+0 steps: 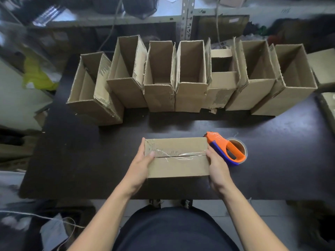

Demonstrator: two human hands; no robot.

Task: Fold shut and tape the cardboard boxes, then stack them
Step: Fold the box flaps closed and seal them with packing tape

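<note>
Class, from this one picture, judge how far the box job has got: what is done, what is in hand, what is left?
Done: one closed box has clear tape along its seam. In hand: the left hand and right hand grip its ends; the tape dispenser lies beside it. Left: the row of open boxes behind is unfolded and untaped, and no stack shows.

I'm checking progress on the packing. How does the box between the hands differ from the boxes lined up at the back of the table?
The box in the hands has its flaps folded shut with clear tape along the seam; the back-row boxes are open, flaps upright. The left hand and right hand grip the closed box at its ends; the row boxes stand untouched. All are plain brown cardboard.
</note>
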